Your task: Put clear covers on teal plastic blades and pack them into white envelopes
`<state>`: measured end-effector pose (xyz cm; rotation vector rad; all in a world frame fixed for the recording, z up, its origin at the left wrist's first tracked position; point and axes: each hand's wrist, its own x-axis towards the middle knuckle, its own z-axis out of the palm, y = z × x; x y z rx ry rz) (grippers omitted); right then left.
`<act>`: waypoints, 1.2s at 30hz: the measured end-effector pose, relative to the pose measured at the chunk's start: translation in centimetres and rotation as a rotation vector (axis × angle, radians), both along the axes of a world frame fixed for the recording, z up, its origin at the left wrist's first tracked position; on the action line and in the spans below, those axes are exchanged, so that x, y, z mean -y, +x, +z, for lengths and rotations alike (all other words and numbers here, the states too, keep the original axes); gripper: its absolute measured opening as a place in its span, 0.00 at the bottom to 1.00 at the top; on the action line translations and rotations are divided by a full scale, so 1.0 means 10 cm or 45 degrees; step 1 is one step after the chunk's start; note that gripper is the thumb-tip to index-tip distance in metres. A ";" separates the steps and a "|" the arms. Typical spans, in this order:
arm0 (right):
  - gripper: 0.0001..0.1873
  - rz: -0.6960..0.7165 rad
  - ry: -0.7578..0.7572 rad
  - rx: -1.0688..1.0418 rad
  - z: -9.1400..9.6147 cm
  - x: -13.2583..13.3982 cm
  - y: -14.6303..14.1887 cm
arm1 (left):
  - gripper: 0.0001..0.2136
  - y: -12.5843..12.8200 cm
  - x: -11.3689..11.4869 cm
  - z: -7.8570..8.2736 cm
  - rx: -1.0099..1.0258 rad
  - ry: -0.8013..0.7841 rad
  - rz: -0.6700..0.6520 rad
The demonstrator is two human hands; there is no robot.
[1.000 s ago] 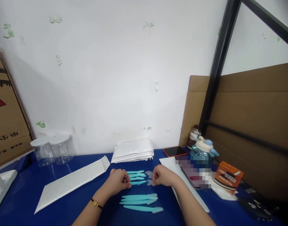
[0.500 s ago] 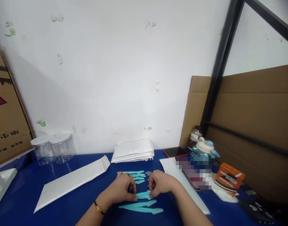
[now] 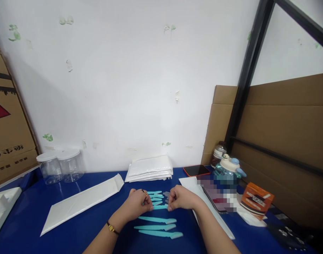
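Note:
Between my hands is a turquoise eyebrow razor (image 3: 160,207), held level just above or on the blue tabletop. My left hand (image 3: 140,204) pinches its left end with thumb and fingers, while my right hand (image 3: 181,198) pinches the right end. Closer to me lie three more turquoise razors in a rough row: an upper razor (image 3: 157,220), a middle razor (image 3: 155,227) and a lower razor (image 3: 160,235), their pale-tipped heads to the right. Beyond my hands sit several further razors (image 3: 155,193), partly hidden by my left hand, beside small greyish translucent pieces (image 3: 166,194).
White padded mailers are stacked (image 3: 150,167) against the wall; a long white mailer (image 3: 82,203) lies left. Two clear jars (image 3: 70,168) stand behind it. At right are a phone (image 3: 196,170), another mailer (image 3: 216,218), a drink bottle (image 3: 227,169) and an orange box (image 3: 257,200).
Both hands have moved away from me, off the near group. A third razor now lies apart in the near row, and the near razors are more parallel. My hands now hold a different razor.

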<state>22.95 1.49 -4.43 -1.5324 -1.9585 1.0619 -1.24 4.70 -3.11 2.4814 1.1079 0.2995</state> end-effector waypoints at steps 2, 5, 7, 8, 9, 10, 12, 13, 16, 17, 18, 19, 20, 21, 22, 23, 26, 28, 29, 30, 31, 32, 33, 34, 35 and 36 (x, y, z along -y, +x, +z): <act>0.12 -0.015 -0.014 0.034 0.00 0.00 0.05 | 0.07 -0.04 -0.04 -0.02 -0.017 0.010 0.027; 0.10 -0.084 -0.004 0.062 0.01 -0.02 0.12 | 0.07 -0.11 -0.11 -0.06 -0.045 -0.008 0.093; 0.09 -0.138 0.033 0.069 0.01 -0.03 0.14 | 0.08 -0.13 -0.15 -0.07 -0.058 -0.019 0.131; 0.09 -0.167 0.058 0.076 0.02 -0.04 0.14 | 0.08 -0.13 -0.16 -0.07 -0.052 -0.009 0.152; 0.10 -0.194 0.084 0.080 0.02 -0.04 0.14 | 0.09 -0.13 -0.16 -0.07 -0.037 0.010 0.171; 0.10 -0.213 0.108 0.081 0.02 -0.05 0.13 | 0.10 -0.12 -0.15 -0.06 -0.017 0.033 0.182; 0.10 -0.196 0.135 0.067 0.04 -0.03 0.11 | 0.12 -0.10 -0.12 -0.04 0.025 0.059 0.159; 0.10 -0.157 0.128 0.063 0.05 -0.01 0.10 | 0.12 -0.09 -0.09 -0.03 0.034 0.052 0.112; 0.12 0.043 0.028 0.127 0.10 0.05 0.04 | 0.12 -0.05 0.00 -0.01 0.009 -0.004 -0.089; 0.13 0.103 0.000 0.171 0.11 0.07 0.02 | 0.13 -0.04 0.02 -0.01 -0.006 -0.011 -0.138; 0.15 0.146 -0.017 0.220 0.12 0.08 0.00 | 0.12 -0.03 0.03 -0.02 -0.021 -0.008 -0.168; 0.16 0.174 -0.027 0.269 0.12 0.09 -0.03 | 0.11 -0.02 0.04 -0.03 -0.032 0.002 -0.181; 0.16 0.189 -0.028 0.309 0.12 0.09 -0.05 | 0.09 -0.02 0.05 -0.03 -0.045 0.010 -0.187; 0.17 0.197 -0.032 0.337 0.11 0.09 -0.06 | 0.08 -0.01 0.05 -0.04 -0.056 0.014 -0.190; 0.17 0.201 -0.038 0.356 0.09 0.09 -0.08 | 0.07 -0.01 0.05 -0.05 -0.064 0.015 -0.192; 0.16 0.201 -0.044 0.366 0.08 0.08 -0.08 | 0.06 -0.01 0.04 -0.05 -0.070 0.015 -0.191; 0.13 0.173 -0.021 0.329 0.04 0.06 -0.08 | 0.06 -0.02 0.03 -0.03 -0.074 0.030 -0.162; 0.11 0.161 0.017 0.241 0.02 0.04 -0.05 | 0.06 -0.03 0.03 0.00 -0.072 0.040 -0.117; 0.11 0.157 0.039 0.186 0.02 0.03 -0.04 | 0.06 -0.04 0.02 0.01 -0.066 0.043 -0.088; 0.12 0.150 0.060 0.134 0.02 0.03 -0.02 | 0.07 -0.05 0.01 0.03 -0.055 0.048 -0.058; 0.12 0.135 0.076 0.094 0.03 0.02 0.01 | 0.07 -0.06 0.00 0.05 -0.046 0.058 -0.028; 0.12 0.112 0.087 0.064 0.03 0.01 0.03 | 0.07 -0.07 -0.01 0.07 -0.040 0.074 -0.005; 0.12 0.077 0.091 0.044 0.04 0.01 0.06 | 0.07 -0.09 -0.03 0.07 -0.037 0.091 0.020; 0.11 0.027 0.095 0.031 0.04 0.00 0.09 | 0.07 -0.11 -0.05 0.07 -0.039 0.105 0.045; 0.11 -0.036 0.104 0.023 0.04 -0.01 0.12 | 0.07 -0.13 -0.08 0.06 -0.044 0.115 0.075; 0.10 -0.105 0.117 0.021 0.03 -0.02 0.15 | 0.07 -0.15 -0.11 0.04 -0.049 0.118 0.113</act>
